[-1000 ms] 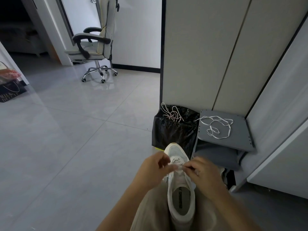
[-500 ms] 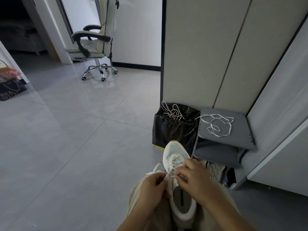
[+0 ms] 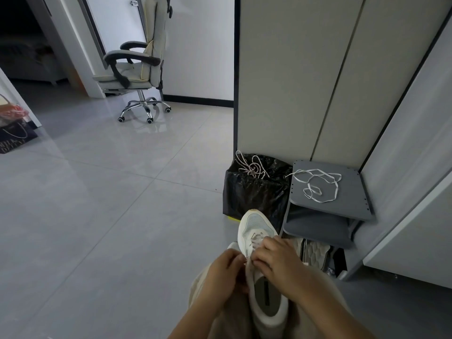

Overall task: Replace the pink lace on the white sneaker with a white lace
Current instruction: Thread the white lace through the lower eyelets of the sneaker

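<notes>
Head view: gripping white sneaker [image 3: 256, 223] by its side with left hand [image 3: 225, 270], pinching its lacing [image 3: 255, 241] with right hand [image 3: 276, 260]; beyond the hands, loose white lace [image 3: 315, 184] on grey shelf [image 3: 352, 204].

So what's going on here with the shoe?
A person has a white sneaker on their lap, with the left hand and right hand both pinching at its lacing near the tongue. A pinkish lace lies on the black bag, and a white lace lies loose on the grey shelf, not yet picked up.
</notes>
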Demonstrator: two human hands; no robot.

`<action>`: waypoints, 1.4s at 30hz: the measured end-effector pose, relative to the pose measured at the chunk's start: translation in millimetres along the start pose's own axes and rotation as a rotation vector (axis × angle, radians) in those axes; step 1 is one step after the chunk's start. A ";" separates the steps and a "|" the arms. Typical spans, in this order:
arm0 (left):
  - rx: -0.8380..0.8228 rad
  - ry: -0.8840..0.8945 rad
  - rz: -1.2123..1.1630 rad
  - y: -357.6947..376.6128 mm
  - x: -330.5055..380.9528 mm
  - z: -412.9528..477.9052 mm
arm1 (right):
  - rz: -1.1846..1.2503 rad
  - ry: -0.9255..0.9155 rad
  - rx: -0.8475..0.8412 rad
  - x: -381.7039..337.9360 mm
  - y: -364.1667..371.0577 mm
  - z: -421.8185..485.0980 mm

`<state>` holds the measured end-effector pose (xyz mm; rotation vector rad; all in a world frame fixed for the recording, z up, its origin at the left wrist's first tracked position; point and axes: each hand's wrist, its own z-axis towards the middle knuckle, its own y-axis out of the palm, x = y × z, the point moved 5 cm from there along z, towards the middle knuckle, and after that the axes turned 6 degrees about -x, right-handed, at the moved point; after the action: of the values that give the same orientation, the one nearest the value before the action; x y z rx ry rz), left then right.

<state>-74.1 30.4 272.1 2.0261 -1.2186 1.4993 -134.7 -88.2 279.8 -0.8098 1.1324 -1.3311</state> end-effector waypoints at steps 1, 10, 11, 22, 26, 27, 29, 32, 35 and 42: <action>-0.018 -0.032 -0.035 -0.5 2.2 4.5 | 0.025 0.024 -0.007 -0.6 1.1 0.5; 0.238 0.029 -0.570 -57.6 -18.7 2.1 | 0.662 0.446 0.138 37.3 -8.7 -35.2; 0.301 0.022 -0.730 -77.9 -31.2 -3.5 | 0.717 0.467 0.168 38.8 -10.9 -38.4; 0.692 -0.210 0.200 -140.1 -92.2 -31.7 | 0.901 0.590 0.105 33.4 -0.2 -38.1; 0.471 0.302 0.499 -62.4 -15.7 -13.8 | 0.853 0.592 0.077 33.7 -0.3 -35.2; 0.342 0.371 0.544 -37.2 2.0 -10.5 | 0.854 0.599 0.077 34.5 0.0 -34.8; 0.170 0.373 0.653 -4.2 16.8 0.5 | 0.870 0.605 0.065 35.8 1.0 -34.6; 0.148 0.278 0.738 2.4 21.3 12.6 | 0.868 0.581 0.021 38.8 5.3 -34.2; 0.158 0.317 0.721 -5.9 17.4 11.8 | 0.848 0.568 -0.029 40.0 5.4 -28.8; 0.215 0.314 0.769 -36.3 -14.4 -11.1 | 0.933 0.608 0.118 38.7 -1.8 -26.5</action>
<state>-53.2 65.2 271.0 1.3833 -1.8674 2.2621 -164.5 -122.3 267.5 0.2684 1.6008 -0.8172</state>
